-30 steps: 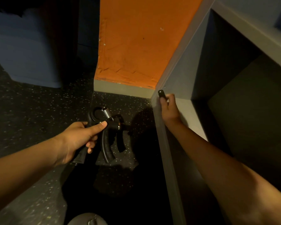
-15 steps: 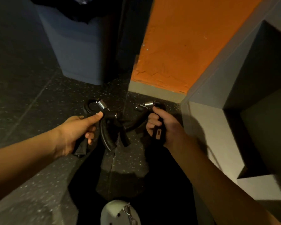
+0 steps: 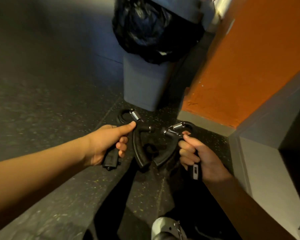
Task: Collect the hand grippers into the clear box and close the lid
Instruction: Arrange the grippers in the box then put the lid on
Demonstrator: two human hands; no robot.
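The left hand [image 3: 107, 142] has its fingers curled tight round one handle of the first hand gripper [image 3: 139, 153]. The thumb lies straight along the top, reaching to just below the metal spring. The other handle of this black tool hangs free, curving down toward the middle.

The right hand [image 3: 203, 158] is closed in a fist round one handle of the second hand gripper [image 3: 166, 157]. The lower end of that handle sticks out below the fist. Its spring and knob point left, toward the first tool's knob, with a small gap between them. The two free handles come close together low in the middle; whether they touch cannot be told.

Both tools are held in the air over the dark speckled floor [image 3: 42, 104], near the person.

Farther off, behind the hands, stands a grey bin [image 3: 142, 84] lined with a black bag [image 3: 145, 28]. To the right of it rises an orange wall [image 3: 249, 58], and a grey shelf unit [image 3: 267, 153] stands at the right edge. A pale shoe [image 3: 164, 226] shows at the near edge, between dark trouser legs.
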